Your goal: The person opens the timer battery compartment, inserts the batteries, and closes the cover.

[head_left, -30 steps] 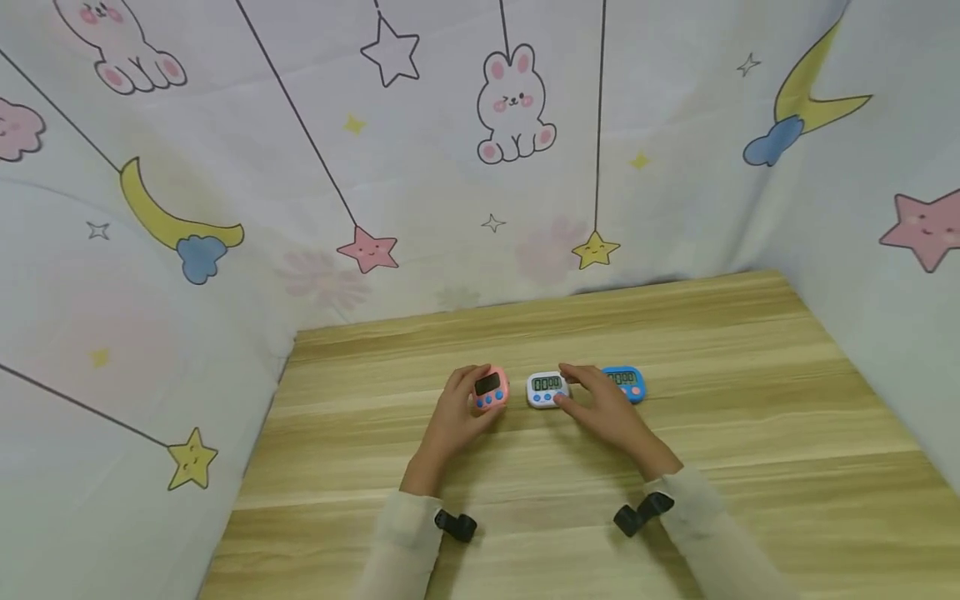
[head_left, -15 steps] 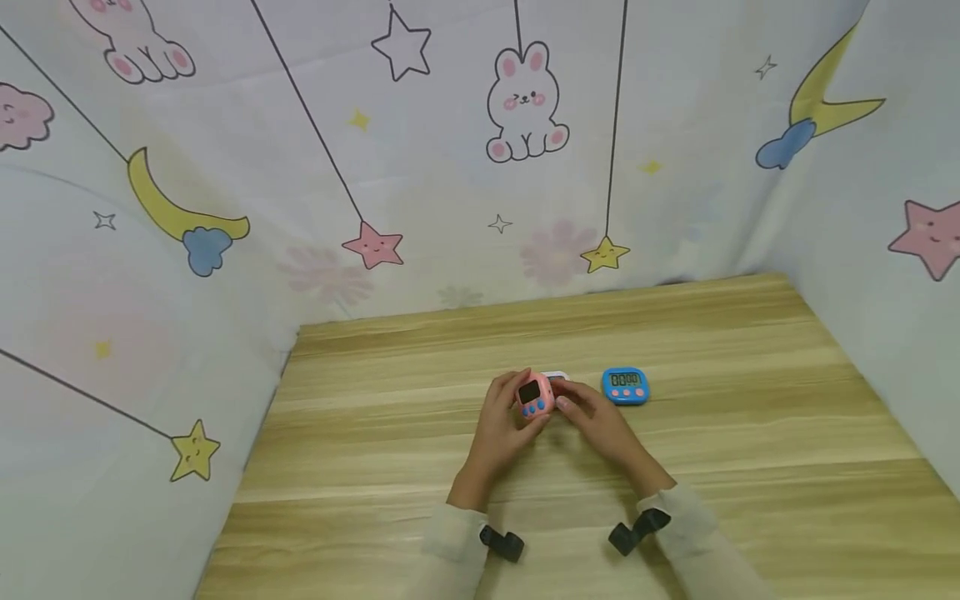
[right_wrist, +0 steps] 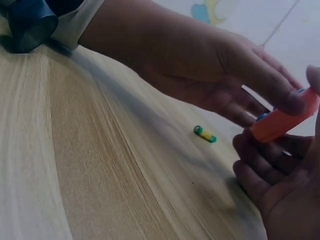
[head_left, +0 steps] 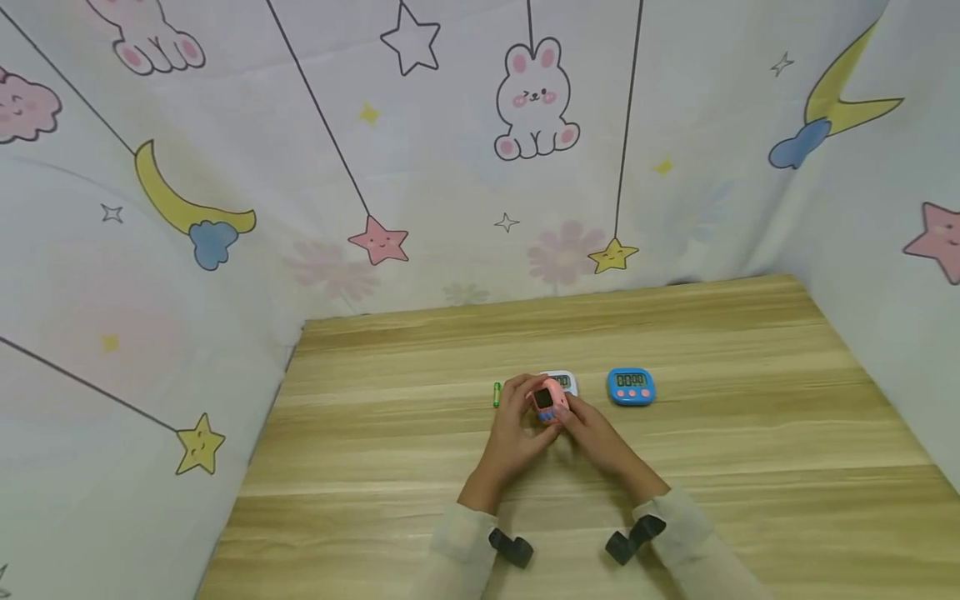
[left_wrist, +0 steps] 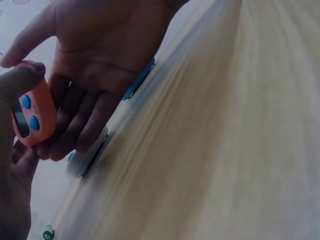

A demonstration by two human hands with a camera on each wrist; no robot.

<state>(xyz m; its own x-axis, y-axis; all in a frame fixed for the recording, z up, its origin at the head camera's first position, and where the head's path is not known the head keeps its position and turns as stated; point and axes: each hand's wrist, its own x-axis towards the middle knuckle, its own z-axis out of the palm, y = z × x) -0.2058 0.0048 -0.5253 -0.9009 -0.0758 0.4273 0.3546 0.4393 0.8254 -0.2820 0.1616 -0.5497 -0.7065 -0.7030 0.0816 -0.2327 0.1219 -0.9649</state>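
A pink kitchen timer [head_left: 555,395] with blue buttons is held up off the table between both hands. My left hand [head_left: 510,437] grips its left side, the thumb [left_wrist: 22,80] lying across the button face in the left wrist view. My right hand [head_left: 603,437] holds its right side, with the thumb on the case and fingers behind it. A white timer [head_left: 567,382] lies just behind, partly hidden by the pink one and the hands. To the left of my left hand, a small green and yellow battery [head_left: 497,395] lies on the table; it also shows in the right wrist view.
A blue timer [head_left: 631,387] with pink buttons lies on the wooden table [head_left: 360,442], right of the hands. White cloth [head_left: 450,183] printed with rabbits, stars and moons hangs at the back and both sides.
My left hand has lifted the pink timer and carried it right. My right hand has left the white timer and taken hold of the pink one. The battery has come into view.
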